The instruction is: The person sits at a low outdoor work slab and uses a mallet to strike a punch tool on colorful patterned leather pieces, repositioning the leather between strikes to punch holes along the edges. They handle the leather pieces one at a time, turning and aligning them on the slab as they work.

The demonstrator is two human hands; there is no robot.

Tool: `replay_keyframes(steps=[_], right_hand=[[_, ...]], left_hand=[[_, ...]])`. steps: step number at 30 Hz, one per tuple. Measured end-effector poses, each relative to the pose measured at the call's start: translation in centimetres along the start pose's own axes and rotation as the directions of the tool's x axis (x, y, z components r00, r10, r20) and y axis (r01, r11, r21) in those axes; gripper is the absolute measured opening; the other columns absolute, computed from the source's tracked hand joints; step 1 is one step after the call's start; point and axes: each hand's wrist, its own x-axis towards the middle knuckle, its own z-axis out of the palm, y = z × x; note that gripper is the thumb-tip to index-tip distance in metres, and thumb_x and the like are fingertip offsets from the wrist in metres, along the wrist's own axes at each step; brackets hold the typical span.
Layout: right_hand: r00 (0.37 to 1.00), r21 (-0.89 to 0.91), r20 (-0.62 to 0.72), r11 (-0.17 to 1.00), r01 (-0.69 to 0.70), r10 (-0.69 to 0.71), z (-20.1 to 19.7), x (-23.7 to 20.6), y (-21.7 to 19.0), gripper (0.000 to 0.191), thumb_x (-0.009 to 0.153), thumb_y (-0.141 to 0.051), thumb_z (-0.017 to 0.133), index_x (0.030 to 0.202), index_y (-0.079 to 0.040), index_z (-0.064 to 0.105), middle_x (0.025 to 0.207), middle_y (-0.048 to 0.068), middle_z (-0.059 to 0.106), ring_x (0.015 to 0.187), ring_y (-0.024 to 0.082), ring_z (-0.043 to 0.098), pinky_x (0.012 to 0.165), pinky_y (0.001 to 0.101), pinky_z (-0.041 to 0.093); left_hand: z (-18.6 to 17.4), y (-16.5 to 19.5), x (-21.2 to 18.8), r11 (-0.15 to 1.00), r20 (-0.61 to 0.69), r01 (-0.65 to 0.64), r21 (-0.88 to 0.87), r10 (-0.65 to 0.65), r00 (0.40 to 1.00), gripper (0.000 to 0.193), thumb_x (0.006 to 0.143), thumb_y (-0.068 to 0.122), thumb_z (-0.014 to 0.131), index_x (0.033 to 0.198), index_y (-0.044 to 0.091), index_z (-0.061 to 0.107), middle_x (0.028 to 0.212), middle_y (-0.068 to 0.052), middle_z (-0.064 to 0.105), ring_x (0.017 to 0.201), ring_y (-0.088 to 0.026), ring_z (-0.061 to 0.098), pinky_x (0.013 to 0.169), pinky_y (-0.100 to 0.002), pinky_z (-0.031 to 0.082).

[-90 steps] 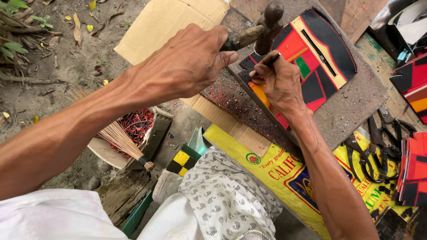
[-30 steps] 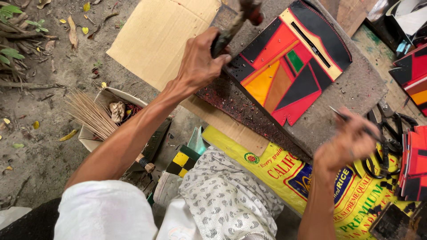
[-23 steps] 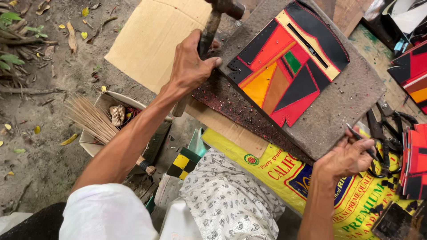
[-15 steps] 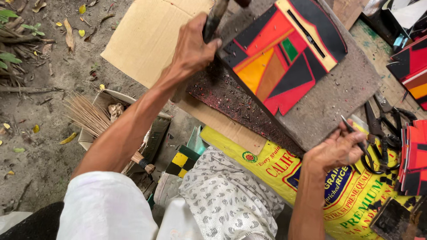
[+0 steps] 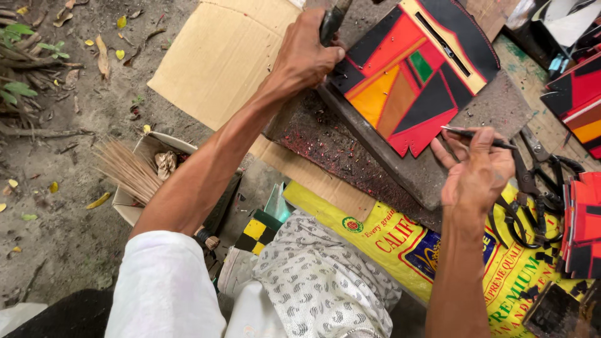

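Nearest the camera I see a patterned grey-white cloth (image 5: 319, 281) over the lap, and beside it a yellow printed sack (image 5: 400, 241) spread on the ground. To the left, a small open box (image 5: 134, 206) holds a bundle of thin sticks (image 5: 125, 169).

Right hand (image 5: 479, 172): raised just above the near edge of the stone slab (image 5: 432, 172). Thumb and forefinger pinch a thin dark metal tool (image 5: 479, 136), held roughly level; the other fingers are loosely curled. Black scissors (image 5: 532, 188) lie on the sack just right of this hand, and a stack of red-and-black pieces (image 5: 585, 225) sits at the far right.

On the slab lies the patchwork leather piece (image 5: 416, 78): red, orange, yellow, green and black panels with a narrow slot near its far end. It lies flat, near edge cut into points, just ahead of the right hand, not touching it.

Left hand (image 5: 307, 56): farther out, fist closed tight around a dark handle (image 5: 330, 22). I cannot tell what the head is; it runs out of view. The hand sits at the leather's left edge. Flat cardboard (image 5: 219, 56) lies beyond, on dirt.
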Motion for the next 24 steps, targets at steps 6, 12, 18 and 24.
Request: replay_keyframes(steps=[6, 12, 18, 24], right_hand=[[0.996, 0.093, 0.024, 0.992, -0.089, 0.087, -2.0, 1.2, -0.8, 0.031, 0.109, -0.031, 0.066, 0.107, -0.001, 0.058, 0.106, 0.018, 0.069, 0.103, 0.035, 0.075, 0.092, 0.0593, 0.059], [0.999, 0.045, 0.030, 0.998, -0.032, 0.031, -0.3, -0.7, 1.0, 0.031, 0.111, -0.030, 0.067, 0.109, 0.000, 0.058, 0.105, 0.015, 0.068, 0.100, 0.030, 0.073, 0.090, 0.0564, 0.060], [1.000, 0.037, 0.022, 0.999, 0.009, -0.009, 1.1, -1.2, 1.2, 0.027, 0.110, -0.026, 0.067, 0.110, -0.002, 0.056, 0.106, 0.012, 0.067, 0.100, 0.027, 0.073, 0.090, 0.0558, 0.061], [1.000, 0.038, 0.004, 0.999, -0.001, 0.001, 0.8, -1.0, 0.9, 0.028, 0.111, -0.027, 0.066, 0.110, -0.002, 0.055, 0.106, 0.013, 0.068, 0.100, 0.027, 0.073, 0.091, 0.0553, 0.061]], left_hand=[[0.3, 0.9, 1.5, 0.995, 0.108, -0.100, -0.006, 0.100, 0.989, 0.019, 0.081, 0.007, 0.073, 0.090, 0.001, 0.057, 0.067, -0.005, 0.063, 0.047, -0.014, 0.063, 0.040, -0.032, 0.050], [-1.5, -0.4, 0.6, 0.997, 0.100, -0.023, 0.071, 0.016, 0.995, 0.020, 0.082, 0.008, 0.076, 0.091, 0.000, 0.059, 0.068, -0.007, 0.066, 0.050, -0.013, 0.065, 0.043, -0.031, 0.053], [-2.4, -1.0, 0.3, 0.997, 0.078, -0.058, 0.060, 0.053, 0.996, 0.023, 0.079, 0.004, 0.077, 0.093, -0.002, 0.061, 0.078, -0.007, 0.073, 0.056, -0.012, 0.069, 0.044, -0.030, 0.056], [-1.7, -0.9, 0.4, 0.999, 0.072, -0.053, 0.012, 0.052, 0.996, 0.028, 0.076, 0.003, 0.079, 0.096, -0.001, 0.059, 0.081, -0.007, 0.075, 0.053, -0.013, 0.069, 0.041, -0.030, 0.055]])
